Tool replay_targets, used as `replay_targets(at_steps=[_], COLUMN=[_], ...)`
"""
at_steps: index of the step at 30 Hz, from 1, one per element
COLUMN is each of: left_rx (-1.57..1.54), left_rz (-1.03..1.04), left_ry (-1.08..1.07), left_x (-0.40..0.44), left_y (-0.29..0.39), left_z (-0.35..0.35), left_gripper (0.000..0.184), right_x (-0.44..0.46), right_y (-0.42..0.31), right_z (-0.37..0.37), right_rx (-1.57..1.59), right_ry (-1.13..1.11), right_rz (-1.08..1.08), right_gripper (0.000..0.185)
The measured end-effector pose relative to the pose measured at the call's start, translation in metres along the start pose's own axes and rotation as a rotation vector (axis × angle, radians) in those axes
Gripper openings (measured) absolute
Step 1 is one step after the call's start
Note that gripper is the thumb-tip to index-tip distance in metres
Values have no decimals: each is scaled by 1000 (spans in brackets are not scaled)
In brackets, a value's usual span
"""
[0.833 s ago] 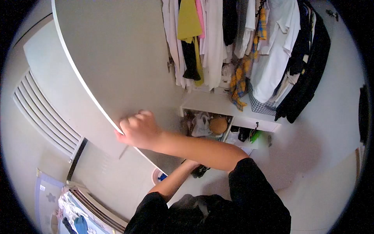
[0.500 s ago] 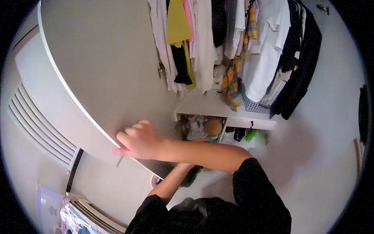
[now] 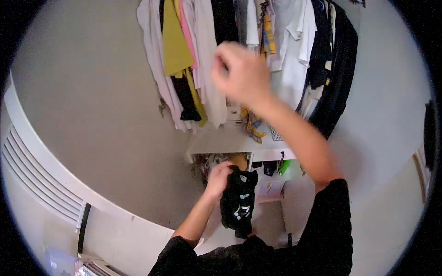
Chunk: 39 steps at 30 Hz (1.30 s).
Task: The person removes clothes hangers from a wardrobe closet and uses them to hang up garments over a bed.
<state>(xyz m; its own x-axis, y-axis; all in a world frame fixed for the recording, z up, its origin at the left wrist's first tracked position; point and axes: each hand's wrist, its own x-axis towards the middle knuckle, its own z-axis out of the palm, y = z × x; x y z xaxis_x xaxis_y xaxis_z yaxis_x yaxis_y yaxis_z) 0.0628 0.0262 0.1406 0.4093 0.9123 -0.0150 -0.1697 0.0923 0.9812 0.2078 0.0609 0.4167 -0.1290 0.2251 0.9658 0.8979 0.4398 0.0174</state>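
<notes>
A black garment with white print (image 3: 234, 198) hangs bunched from my left hand (image 3: 218, 178), whose fingers are closed on its top edge. It hangs in front of my body, below the closet's lower compartments. Raised in front of the hanging clothes is my right hand (image 3: 241, 73), slightly blurred, its fingers curled in with nothing visible in them. Behind that hand are a long pale garment (image 3: 209, 92) and a black garment (image 3: 224, 23). White shirts (image 3: 301, 37) hang to its right. An olive-yellow garment (image 3: 177, 50) hangs to its left.
The large closet door (image 3: 92, 115) stands open on the left. Under the hanging clothes runs a white shelf (image 3: 216, 140), with compartments below holding a green item (image 3: 284, 166) and a round tan item (image 3: 239, 161). Dark clothes (image 3: 343, 73) hang at the right.
My right hand has left the door's edge and risen to the hanging clothes. My left hand and the black garment, mostly hidden behind my forearm before, now show clearly. The view has shifted.
</notes>
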Motion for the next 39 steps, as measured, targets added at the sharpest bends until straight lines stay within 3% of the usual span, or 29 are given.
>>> replay_targets(at_steps=[2,4,6,8,14,17,20,23,26,30,34,39], left_rx=[-41,-68,-114,-180,-228,-190,-219,-271,-251,-233,-213,-231], left_rz=[15,-28,-73,-106,-18,56,100,79,109,93,92,96], left_ry=[7,-120,-168,-210,-138,-183,-100,-42,-15,-34,-47,-53], left_x=[9,25,12,7,-15,-38,-44,-44,-41,-43,-30,-24], left_y=[19,26,48,57,95,96,89,80,73,85,80,79], left_z=[8,1,5,5,33,25,25,27,26,34,32,29], left_gripper=[24,20,17,15,20,21,22,24,25,24,22,23], right_x=[31,54,81,99,202,233,247,273,269,271,268,268], right_y=[57,114,117,149,152,165,108,142,151,166,216,213], right_z=[-9,-20,-61,-79,-147,-137,-153,-133,-116,-108,-80,-81], right_rx=[-67,-114,-3,-102,248,359,417,410,722,642,759,662], right_ry=[151,202,42,101,138,104,-39,-187,-156,-298,-261,-147], right_rz=[-36,36,444,400,509,583,810,803,787,712,751,664], right_gripper=[15,23,33,37,38,35,30,24,23,24,24,29])
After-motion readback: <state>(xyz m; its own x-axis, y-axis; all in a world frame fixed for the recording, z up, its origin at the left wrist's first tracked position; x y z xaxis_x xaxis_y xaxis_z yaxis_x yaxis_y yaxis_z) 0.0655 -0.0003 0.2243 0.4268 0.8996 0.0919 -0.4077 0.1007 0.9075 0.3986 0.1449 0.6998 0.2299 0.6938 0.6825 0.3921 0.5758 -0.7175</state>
